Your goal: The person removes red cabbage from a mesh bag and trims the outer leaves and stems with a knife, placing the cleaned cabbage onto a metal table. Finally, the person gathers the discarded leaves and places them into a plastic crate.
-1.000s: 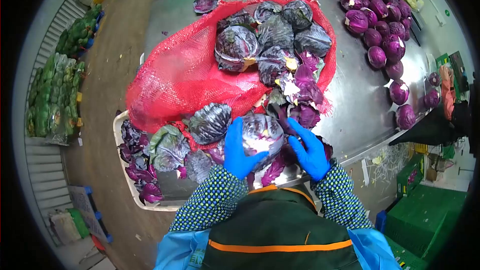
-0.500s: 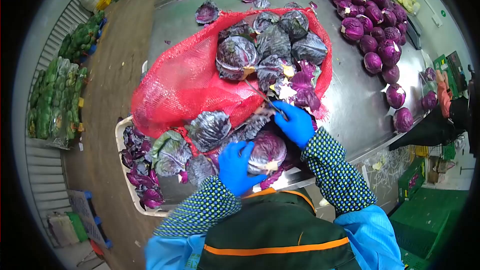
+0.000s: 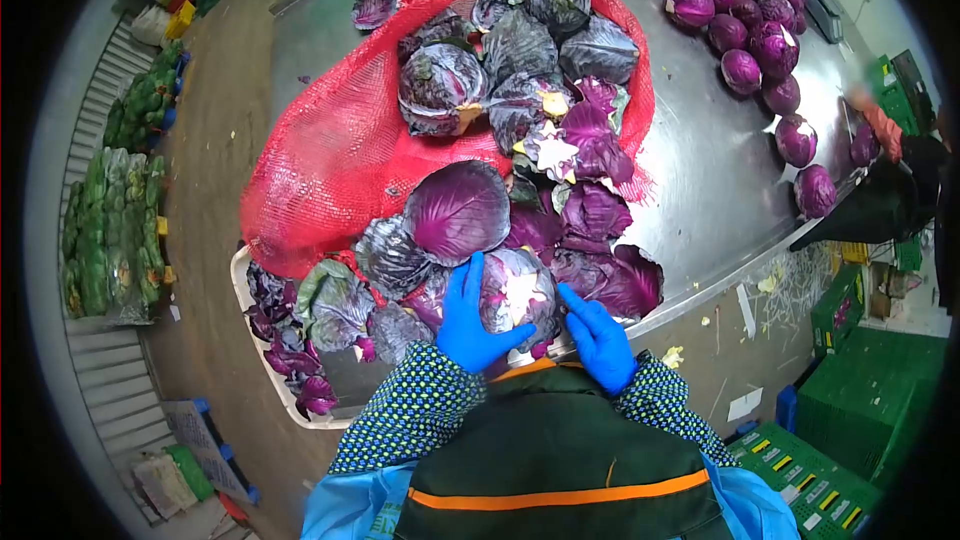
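Close to my body, a red cabbage (image 3: 538, 312) rests with its pale cut stem facing up. My left hand (image 3: 474, 322), in a blue glove, grips its left side, thumb across the front. My right hand (image 3: 598, 338), also gloved, lies against its right side with bent fingers; anything inside that hand is hidden, and no knife shows. A broad purple leaf (image 3: 457, 212) lies just beyond the cabbage. More loose leaves (image 3: 605, 275) are heaped to its right. Behind them, several untrimmed cabbages (image 3: 440, 90) sit on an open red mesh sack (image 3: 325, 140).
The steel table (image 3: 690, 180) carries a pile of trimmed cabbages (image 3: 745, 25) at the far right. A white-rimmed tub (image 3: 262, 365) of leaf scraps stands at left. Another person's dark sleeve (image 3: 880, 185) shows at the right edge. Green crates (image 3: 850, 410) stand on the floor.
The cabbage has turned so its stem faces up. My right hand, earlier holding a knife beyond it, has come down to its right side. A broad leaf now lies beyond it; the view has shifted.
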Demonstrator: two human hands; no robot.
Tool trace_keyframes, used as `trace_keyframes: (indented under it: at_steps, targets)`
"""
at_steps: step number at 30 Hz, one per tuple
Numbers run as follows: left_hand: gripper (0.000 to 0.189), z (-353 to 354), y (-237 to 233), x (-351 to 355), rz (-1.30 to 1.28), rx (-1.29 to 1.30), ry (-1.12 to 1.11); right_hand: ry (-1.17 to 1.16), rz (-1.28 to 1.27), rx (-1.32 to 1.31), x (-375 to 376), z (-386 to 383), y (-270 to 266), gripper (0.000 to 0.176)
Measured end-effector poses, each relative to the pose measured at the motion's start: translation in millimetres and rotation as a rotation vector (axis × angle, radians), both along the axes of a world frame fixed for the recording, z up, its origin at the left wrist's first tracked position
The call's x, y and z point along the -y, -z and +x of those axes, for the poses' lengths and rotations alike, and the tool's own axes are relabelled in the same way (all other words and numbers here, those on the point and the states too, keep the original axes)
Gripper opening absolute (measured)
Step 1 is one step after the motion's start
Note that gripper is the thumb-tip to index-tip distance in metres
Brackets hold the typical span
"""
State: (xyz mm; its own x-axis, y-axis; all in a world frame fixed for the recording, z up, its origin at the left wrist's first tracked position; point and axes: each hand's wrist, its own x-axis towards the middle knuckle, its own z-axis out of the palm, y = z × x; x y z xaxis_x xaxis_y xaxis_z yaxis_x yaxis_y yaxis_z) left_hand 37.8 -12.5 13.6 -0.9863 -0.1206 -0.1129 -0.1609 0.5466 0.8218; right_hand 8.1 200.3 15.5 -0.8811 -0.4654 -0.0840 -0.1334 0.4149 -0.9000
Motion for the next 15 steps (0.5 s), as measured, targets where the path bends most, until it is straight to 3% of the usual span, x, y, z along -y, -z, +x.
trace_keyframes:
  at_steps: [5, 10, 12, 13, 14, 15]
  targets:
    - [0.110, -1, -5, -15, -0.154, 0.056, 0.013, -0.081, 0.275, -0.165, 5, -9, -13, 0.044]
    - [0.109, 6, 2, -22, -0.191, -0.006, -0.039, -0.089, 0.295, -0.189, 7, -28, 13, 0.043]
    - [0.111, 13, -2, -31, -0.256, -0.002, -0.046, 0.100, 0.202, -0.118, 0, -67, 39, 0.042]
    - [0.111, 16, -1, -31, -0.239, -0.010, -0.053, 0.078, 0.010, 0.183, 3, -70, 21, 0.047]
    - [0.112, 19, 0, -30, -0.220, -0.015, -0.053, 0.056, 0.053, 0.325, 10, -64, 33, 0.057]
    - [0.112, 15, 0, -26, -0.137, -0.066, -0.066, 0.059, 0.125, 0.306, 20, -53, 26, 0.060]
